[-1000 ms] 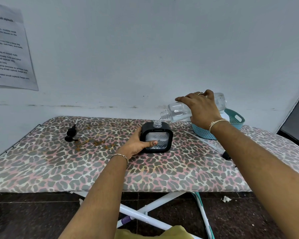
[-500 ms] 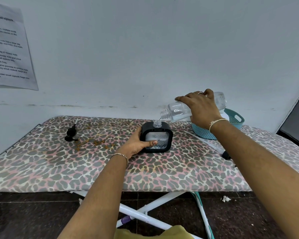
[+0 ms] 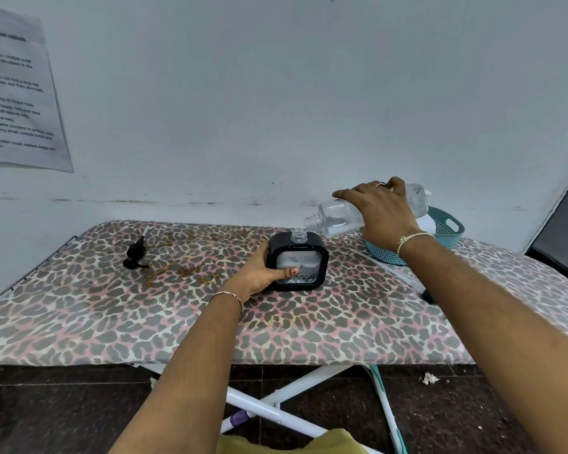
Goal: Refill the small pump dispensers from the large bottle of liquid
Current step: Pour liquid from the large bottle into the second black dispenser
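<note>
Nearest, a fold of yellow cloth (image 3: 292,442) sits at the bottom edge of the view, with the white crossed legs (image 3: 276,404) of the ironing board (image 3: 112,322) above it on a dark floor (image 3: 63,414). A paper scrap (image 3: 428,377) lies on the floor under the board's right end. The board's near edge runs straight across, and a broad band of leopard-print cover lies between it and the small dispenser (image 3: 297,262).

The dispenser, square and black-framed, stands upright near the middle of the board with its threaded neck uncapped. The left hand (image 3: 259,273) holds it from the left, thumb laid across the clear front and fingers wrapped round the side. To its right a thin pump tube (image 3: 384,267) lies slantwise on the cover, ending at a black part (image 3: 427,294) near the right forearm.

The right hand (image 3: 379,211) grips the large bottle (image 3: 335,219) from above, fingers curled over its body. The bottle is tipped almost level, its open mouth pointing left, just above and right of the dispenser's neck, not touching it. Behind that hand a teal basket (image 3: 450,229) sits near the far edge.

Well to the left, a black pump head (image 3: 135,253) lies on its own, near the wire rail (image 3: 33,267) at the board's left end. The far edge meets a pale wall with a printed sheet (image 3: 17,103) on it.
</note>
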`<state>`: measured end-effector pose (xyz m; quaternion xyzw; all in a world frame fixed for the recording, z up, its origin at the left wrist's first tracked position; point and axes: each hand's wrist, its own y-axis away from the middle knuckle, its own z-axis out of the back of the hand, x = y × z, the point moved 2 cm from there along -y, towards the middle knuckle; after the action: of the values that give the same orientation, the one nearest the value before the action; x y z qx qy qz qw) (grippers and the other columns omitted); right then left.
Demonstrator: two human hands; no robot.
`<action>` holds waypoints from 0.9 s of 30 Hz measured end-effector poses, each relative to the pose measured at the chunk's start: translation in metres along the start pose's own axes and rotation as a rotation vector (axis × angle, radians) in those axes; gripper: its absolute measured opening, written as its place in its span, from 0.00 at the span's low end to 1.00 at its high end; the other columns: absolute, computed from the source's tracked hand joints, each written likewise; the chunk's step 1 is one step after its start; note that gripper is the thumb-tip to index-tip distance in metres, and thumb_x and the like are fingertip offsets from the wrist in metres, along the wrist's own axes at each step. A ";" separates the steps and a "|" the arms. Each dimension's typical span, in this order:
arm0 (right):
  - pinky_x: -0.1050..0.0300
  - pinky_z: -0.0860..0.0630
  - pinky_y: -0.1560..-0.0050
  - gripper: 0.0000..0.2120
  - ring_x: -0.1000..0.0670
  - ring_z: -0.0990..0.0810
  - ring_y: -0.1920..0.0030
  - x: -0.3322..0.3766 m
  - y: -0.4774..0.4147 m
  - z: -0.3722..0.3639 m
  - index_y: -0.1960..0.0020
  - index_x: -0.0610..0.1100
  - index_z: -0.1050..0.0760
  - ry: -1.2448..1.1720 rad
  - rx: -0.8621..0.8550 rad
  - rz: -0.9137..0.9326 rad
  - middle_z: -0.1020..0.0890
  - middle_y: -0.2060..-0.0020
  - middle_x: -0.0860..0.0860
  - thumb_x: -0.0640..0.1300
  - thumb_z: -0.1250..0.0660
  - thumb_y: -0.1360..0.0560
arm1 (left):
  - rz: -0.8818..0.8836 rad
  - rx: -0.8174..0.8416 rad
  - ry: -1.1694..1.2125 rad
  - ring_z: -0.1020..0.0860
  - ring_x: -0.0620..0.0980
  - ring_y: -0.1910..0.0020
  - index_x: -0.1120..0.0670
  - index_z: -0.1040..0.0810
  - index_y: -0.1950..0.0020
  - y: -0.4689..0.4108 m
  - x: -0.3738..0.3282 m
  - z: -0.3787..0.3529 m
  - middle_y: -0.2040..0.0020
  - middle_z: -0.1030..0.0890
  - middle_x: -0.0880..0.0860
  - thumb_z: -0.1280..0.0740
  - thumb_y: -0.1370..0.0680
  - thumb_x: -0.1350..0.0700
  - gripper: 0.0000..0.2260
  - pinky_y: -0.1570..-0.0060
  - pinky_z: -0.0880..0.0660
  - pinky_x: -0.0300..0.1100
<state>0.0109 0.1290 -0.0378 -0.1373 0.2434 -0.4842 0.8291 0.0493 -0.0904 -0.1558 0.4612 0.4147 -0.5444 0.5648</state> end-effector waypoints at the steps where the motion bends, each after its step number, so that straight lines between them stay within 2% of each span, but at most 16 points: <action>1: 0.48 0.45 0.40 0.37 0.46 0.26 0.41 0.000 0.000 0.000 0.30 0.56 0.34 -0.001 0.001 0.001 0.22 0.43 0.52 0.32 0.33 0.34 | 0.001 -0.002 0.000 0.29 0.48 0.40 0.53 0.40 0.26 0.000 0.000 0.000 0.35 0.28 0.52 0.24 0.31 0.59 0.38 0.38 0.32 0.40; 9: 0.47 0.45 0.39 0.37 0.46 0.26 0.41 0.002 -0.002 0.002 0.30 0.56 0.33 -0.001 -0.018 0.014 0.21 0.43 0.52 0.31 0.32 0.35 | 0.009 -0.001 0.007 0.29 0.49 0.37 0.53 0.41 0.26 0.000 0.001 0.000 0.35 0.27 0.52 0.24 0.31 0.59 0.39 0.35 0.32 0.43; 16: 0.48 0.47 0.39 0.37 0.45 0.26 0.40 0.003 -0.002 0.003 0.30 0.55 0.33 0.011 -0.024 0.025 0.22 0.43 0.51 0.31 0.32 0.34 | -0.003 -0.007 -0.008 0.30 0.47 0.40 0.53 0.41 0.26 0.002 -0.001 0.000 0.33 0.28 0.52 0.24 0.30 0.59 0.38 0.38 0.33 0.39; 27: 0.48 0.49 0.40 0.36 0.45 0.26 0.40 0.002 -0.006 0.005 0.30 0.56 0.33 0.032 -0.046 0.028 0.22 0.43 0.51 0.32 0.32 0.34 | 0.001 -0.010 0.002 0.30 0.46 0.42 0.53 0.41 0.26 0.006 -0.005 -0.001 0.38 0.27 0.50 0.25 0.30 0.61 0.37 0.40 0.32 0.38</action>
<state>0.0100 0.1246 -0.0315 -0.1451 0.2693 -0.4690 0.8285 0.0547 -0.0881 -0.1511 0.4590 0.4176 -0.5418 0.5669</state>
